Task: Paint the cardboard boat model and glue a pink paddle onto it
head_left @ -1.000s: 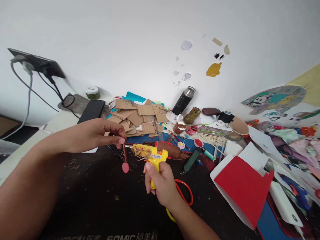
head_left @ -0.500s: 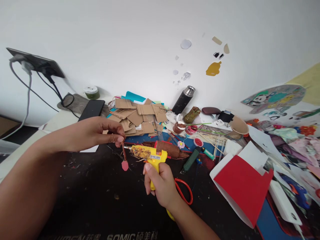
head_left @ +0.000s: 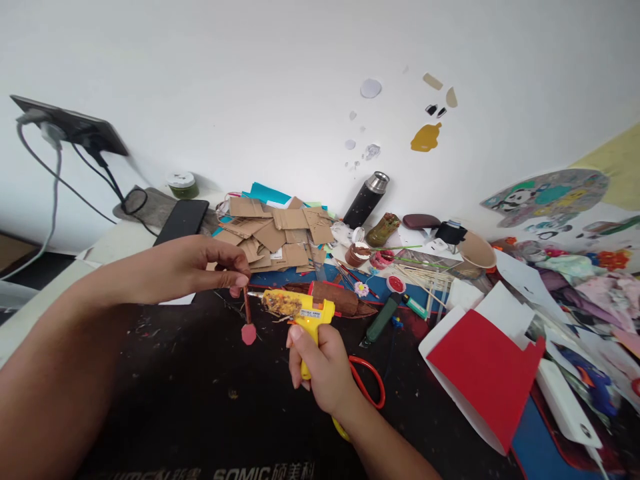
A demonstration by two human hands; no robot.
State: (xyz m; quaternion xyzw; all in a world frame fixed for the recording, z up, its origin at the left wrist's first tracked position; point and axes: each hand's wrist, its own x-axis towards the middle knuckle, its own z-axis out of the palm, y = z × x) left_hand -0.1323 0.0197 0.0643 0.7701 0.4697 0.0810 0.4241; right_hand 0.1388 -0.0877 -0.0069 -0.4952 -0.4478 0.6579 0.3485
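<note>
Between thumb and fingers, my left hand [head_left: 223,267] pinches the top of a thin brown stick [head_left: 247,308]. A small pink eight-sided piece [head_left: 249,334] hangs at the stick's lower end. My right hand [head_left: 320,363] is wrapped round the handle of a yellow hot glue gun [head_left: 300,307], its body smeared with dark residue. The gun's metal nozzle points left, right beside the stick just under my left fingertips; whether they touch I cannot tell. Behind the gun lies a brown-and-red rolled piece with a pointed end [head_left: 345,300].
Cardboard pieces [head_left: 270,233] are heaped at the back. A black thermos [head_left: 367,200], an open brown paint pot [head_left: 358,254], brushes and a green-handled cutter [head_left: 383,320] stand or lie beyond my right hand. Orange-handled scissors [head_left: 373,383] lie beside my right wrist; folded red card [head_left: 487,373] is farther right.
Almost nothing differs. The stick with its pink piece has shifted very slightly left and down, and the whole view has moved a touch; both hands keep their holds.
</note>
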